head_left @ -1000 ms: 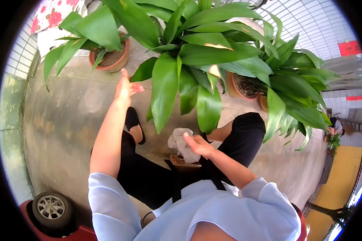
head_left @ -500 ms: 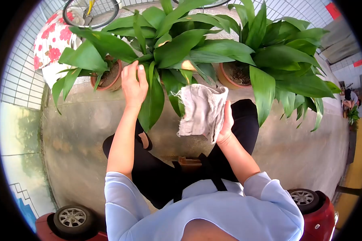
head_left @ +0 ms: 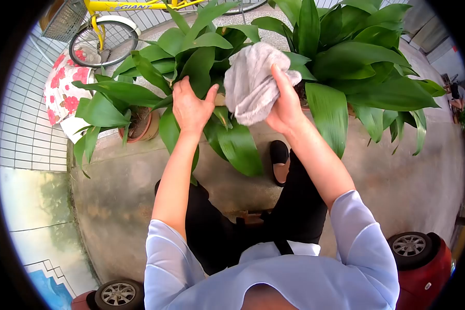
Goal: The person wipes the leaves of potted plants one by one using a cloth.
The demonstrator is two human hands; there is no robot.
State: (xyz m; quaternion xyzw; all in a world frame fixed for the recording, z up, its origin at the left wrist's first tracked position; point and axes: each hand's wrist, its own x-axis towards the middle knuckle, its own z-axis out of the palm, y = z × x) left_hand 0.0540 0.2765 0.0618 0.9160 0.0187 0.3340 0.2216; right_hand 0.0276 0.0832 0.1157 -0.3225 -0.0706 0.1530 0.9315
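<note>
A greyish, wrinkled cloth [head_left: 250, 85] is bunched in my right hand [head_left: 287, 111], its thumb pressed over the top and the other fingers underneath. It hangs over the middle plant and covers part of the foliage. My left hand [head_left: 192, 109] rests among the broad green leaves [head_left: 199, 67] of that plant, thumb spread away from the fingers and touching the foliage. Between my two hands, a leaf with a yellowed, dry tip [head_left: 222, 111] shows beside the cloth. Long leaves [head_left: 237, 147] droop below my hands.
A potted plant in a terracotta pot [head_left: 142, 126] stands left; another large leafy plant [head_left: 367, 62] spreads at right. Behind are a yellow bicycle [head_left: 134, 6] and a flowered cover [head_left: 64, 85]. Red car parts [head_left: 426, 276] show behind me. A person [head_left: 457, 95] is far right.
My right hand has carried the cloth forward and up, from over my knee to the leaves. My left thumb has spread wider, and that hand sits nearer the cloth. The view has shifted.
</note>
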